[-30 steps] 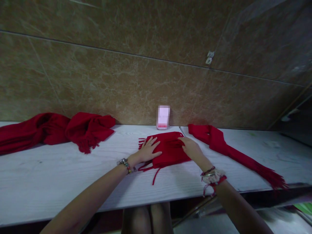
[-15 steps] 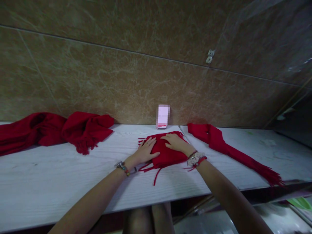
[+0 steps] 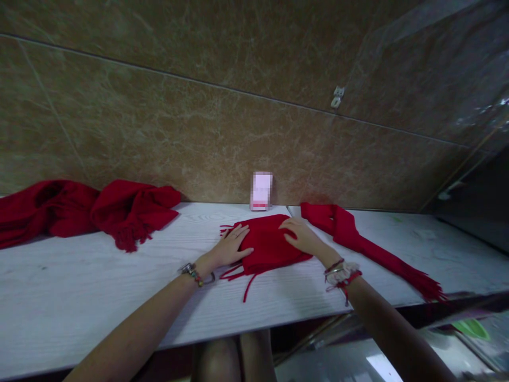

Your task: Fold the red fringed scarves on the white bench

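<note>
Head view: my left hand point(image 3: 230, 247) lies flat, its fingers point(image 3: 240, 230) spread, on the fringed left side of a folded red cloth point(image 3: 264, 244). My right hand point(image 3: 304, 236) rests on the right part, thumb apart from loosely bent fingers. The cloth lies on the white table point(image 3: 119, 297), between a bunched red scarf point(image 3: 129, 207) and a narrow red scarf point(image 3: 371, 248). I judge the step to be smoothing; the next move calls for light, even pressure

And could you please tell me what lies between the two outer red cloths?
In the head view, the folded red cloth lies between them, under the left hand and right hand, with a blurred pale object behind.
</note>
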A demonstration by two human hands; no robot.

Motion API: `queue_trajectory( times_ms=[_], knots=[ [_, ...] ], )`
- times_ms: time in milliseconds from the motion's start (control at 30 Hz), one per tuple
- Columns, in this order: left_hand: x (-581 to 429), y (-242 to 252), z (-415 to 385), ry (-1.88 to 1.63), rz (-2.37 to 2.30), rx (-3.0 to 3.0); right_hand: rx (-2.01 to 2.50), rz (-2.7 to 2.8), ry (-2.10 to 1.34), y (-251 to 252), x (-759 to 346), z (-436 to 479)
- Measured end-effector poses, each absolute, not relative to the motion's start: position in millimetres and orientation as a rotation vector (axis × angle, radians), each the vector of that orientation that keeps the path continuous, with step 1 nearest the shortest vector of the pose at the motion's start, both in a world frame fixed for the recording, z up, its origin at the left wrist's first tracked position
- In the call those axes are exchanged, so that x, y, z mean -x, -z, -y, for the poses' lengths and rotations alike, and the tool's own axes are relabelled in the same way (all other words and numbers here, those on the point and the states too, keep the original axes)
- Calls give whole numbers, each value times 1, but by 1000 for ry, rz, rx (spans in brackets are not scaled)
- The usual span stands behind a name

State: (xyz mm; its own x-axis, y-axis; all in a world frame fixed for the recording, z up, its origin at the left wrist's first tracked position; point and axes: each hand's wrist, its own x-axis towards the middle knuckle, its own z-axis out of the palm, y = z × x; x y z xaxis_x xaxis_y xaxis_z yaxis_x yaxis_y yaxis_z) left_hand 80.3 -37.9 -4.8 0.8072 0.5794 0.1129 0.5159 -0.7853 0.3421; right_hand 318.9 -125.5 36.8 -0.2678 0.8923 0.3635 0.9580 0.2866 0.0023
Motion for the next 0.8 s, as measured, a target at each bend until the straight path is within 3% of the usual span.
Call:
queue_trajectory(
  times_ms=[133,300,533,800],
  knots=[
    [-81,10,35,-312,-855,-2706,1763,2467,247,-36,-307,129],
    [-81,11,33,-318,-846,-2706,2380,1886,397,-38,-363,142],
    [-80,10,33,-363,-833,-2702,1992,2013,368,-26,-341,115],
    [-63,5,13,-284,-779,-2715,2194,2024,226,-5,-282,85]
  ],
)
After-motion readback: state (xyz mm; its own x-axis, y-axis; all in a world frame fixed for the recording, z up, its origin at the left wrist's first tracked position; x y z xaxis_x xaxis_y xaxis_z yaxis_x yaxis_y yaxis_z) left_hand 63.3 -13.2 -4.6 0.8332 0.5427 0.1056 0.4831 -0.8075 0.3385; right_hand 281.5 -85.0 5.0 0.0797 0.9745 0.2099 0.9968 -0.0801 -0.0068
